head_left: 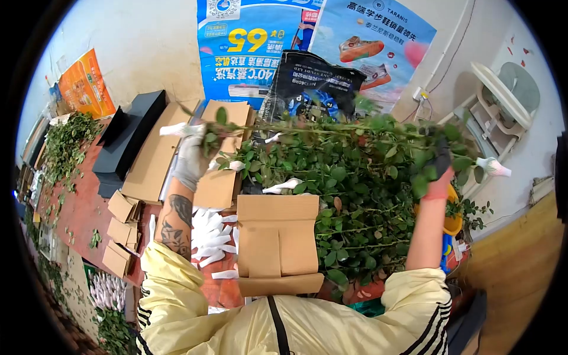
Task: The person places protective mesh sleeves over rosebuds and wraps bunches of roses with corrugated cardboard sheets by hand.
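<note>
My left hand [190, 155], in a whitish glove, is raised at the left and closed around leafy rose stems [331, 127], beside a bud in a white net sleeve [177, 129]. At the right, my right hand [439, 158], in a dark glove with a pink cuff, grips the stems' other end, where another sleeved bud [493, 167] points outward. Stretched between both hands, the stems hang above a big pile of leafy rose stems [367, 201]. An opened cardboard box piece [278, 239] lies in front of my body.
White net sleeves [210, 234] lie left of the cardboard. Farther left are flat cardboard sheets [157, 160], black boxes [127, 142] and small folded cartons [123, 231]. A black bag [313, 89] leans on the wall behind the pile. A highchair [503, 97] stands at right.
</note>
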The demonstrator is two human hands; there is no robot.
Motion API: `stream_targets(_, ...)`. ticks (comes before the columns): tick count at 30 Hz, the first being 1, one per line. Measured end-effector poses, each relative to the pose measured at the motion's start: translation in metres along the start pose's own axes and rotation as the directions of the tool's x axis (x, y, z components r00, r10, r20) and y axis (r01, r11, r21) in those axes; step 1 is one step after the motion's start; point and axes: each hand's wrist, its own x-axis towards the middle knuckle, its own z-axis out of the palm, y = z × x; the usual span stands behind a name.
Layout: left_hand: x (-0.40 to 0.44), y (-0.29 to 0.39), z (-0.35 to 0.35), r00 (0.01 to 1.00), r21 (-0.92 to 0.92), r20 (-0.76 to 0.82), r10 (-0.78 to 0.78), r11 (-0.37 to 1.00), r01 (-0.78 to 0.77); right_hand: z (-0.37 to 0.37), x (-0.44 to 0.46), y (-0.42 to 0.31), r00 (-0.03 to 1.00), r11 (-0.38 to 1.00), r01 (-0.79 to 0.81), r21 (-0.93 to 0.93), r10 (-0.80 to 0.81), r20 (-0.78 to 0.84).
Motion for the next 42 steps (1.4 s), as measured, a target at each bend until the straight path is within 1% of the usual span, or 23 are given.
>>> stream_targets(3,0.018,-0.002,-0.059,0.989,-0.276,-0.109,0.095,0.953,-0.122,-0.027,0.023,-0.031,0.998,0.996,-0.053,-0.071,0.051,-0.041)
stream_targets(6,0.036,-0.001,-0.087,0.983,-0.404,-0.119,0.137,0.898,-0.174,-0.055,0.042,-0.047,0.990,0.983,0.140,0.117,-0.136,-0.047)
stream_targets(8,0.046,0.002,-0.100,0.993,-0.512,-0.064,0.097,0.851,-0.116,-0.105,0.066,-0.057,0.887,0.781,0.460,-0.423,-0.420,0.190)
stream_targets(9,0.058,0.001,-0.119,0.982,-0.452,-0.101,0.157,0.872,-0.186,-0.114,0.073,-0.066,0.890,0.780,0.455,-0.429,-0.414,0.191)
stream_targets(11,0.084,0.012,-0.138,0.979,-0.489,-0.095,0.179,0.848,-0.203,-0.127,0.088,-0.089,0.695,0.093,0.586,-0.805,-0.569,0.440)
stream_targets(12,0.093,0.016,-0.148,0.972,-0.468,-0.121,0.200,0.852,-0.234,-0.141,0.098,-0.096,0.666,-0.026,0.571,-0.820,-0.569,0.482)
stream_targets(13,0.099,0.019,-0.154,0.961,-0.407,-0.142,0.236,0.871,-0.274,-0.179,0.126,-0.097,0.707,0.178,0.592,-0.786,-0.583,0.400)
stream_targets(15,0.110,0.021,-0.165,0.932,-0.244,-0.172,0.318,0.903,-0.353,-0.249,0.171,-0.103,0.830,0.746,0.555,-0.367,-0.521,0.196)
stream_targets(18,0.134,0.033,-0.206,0.927,-0.210,-0.106,0.359,0.903,-0.374,-0.289,0.190,-0.120,0.908,0.909,0.399,-0.118,-0.374,0.188)
stream_targets(19,0.141,0.038,-0.218,0.929,-0.265,-0.136,0.344,0.891,-0.369,-0.275,0.182,-0.128,0.832,0.518,0.510,-0.687,-0.501,0.239)
stream_targets(20,0.148,0.042,-0.229,0.931,-0.321,-0.164,0.325,0.875,-0.362,-0.268,0.174,-0.135,0.751,-0.126,0.362,-0.924,-0.548,0.369)
stream_targets(22,0.159,0.046,-0.246,0.934,-0.429,-0.217,0.284,0.832,-0.352,-0.346,0.222,-0.165,0.786,0.194,0.444,-0.875,-0.553,0.276)
stream_targets(24,0.161,0.053,-0.256,0.928,-0.469,-0.256,0.272,0.804,-0.365,-0.370,0.237,-0.198,0.729,-0.218,0.369,-0.904,-0.536,0.426)
stream_targets(26,0.163,0.042,-0.251,0.949,-0.482,-0.065,0.309,0.823,-0.302,-0.319,0.213,-0.219,0.694,-0.756,0.013,-0.654,-0.464,0.550)
stream_targets(30,0.180,0.022,-0.240,0.918,-0.386,-0.271,0.290,0.841,-0.380,-0.268,0.212,-0.225,0.566,-0.667,0.294,-0.684,-0.455,0.687)
stream_targets(32,0.179,0.017,-0.234,0.875,-0.370,-0.451,0.179,0.854,-0.365,-0.251,0.214,-0.205,0.596,-0.497,0.387,-0.776,-0.508,0.622)
stream_targets(34,0.165,0.008,-0.229,0.898,-0.328,-0.411,0.159,0.893,-0.308,-0.231,0.218,-0.181,0.640,-0.330,0.437,-0.837,-0.539,0.547)
stream_targets(36,0.156,0.001,-0.246,0.842,-0.289,-0.525,0.124,0.904,-0.314,-0.210,0.218,-0.152,0.689,-0.168,0.466,-0.869,-0.548,0.475)
stream_targets(37,0.141,-0.002,-0.263,0.851,0.516,-0.309,0.425,0.826,-0.226,-0.199,0.218,-0.141,0.707,-0.099,0.478,-0.873,-0.547,0.449)
stream_targets(39,0.108,-0.005,-0.290,0.891,0.950,0.001,0.455,0.278,-0.143,-0.175,0.212,-0.117,0.738,0.026,0.490,-0.871,-0.545,0.399)
stream_targets(40,0.104,-0.003,-0.303,0.917,0.730,-0.170,0.360,0.671,-0.128,-0.164,0.206,-0.108,0.749,0.079,0.490,-0.868,-0.549,0.372)
stream_targets(41,0.101,-0.001,-0.316,0.907,0.196,-0.341,0.247,0.962,-0.189,-0.153,0.200,-0.097,0.756,0.129,0.495,-0.859,-0.551,0.352)
stream_targets(42,0.097,0.001,-0.329,0.862,-0.244,-0.491,0.129,0.929,-0.278,-0.141,0.195,-0.086,0.765,0.181,0.494,-0.850,-0.555,0.327)
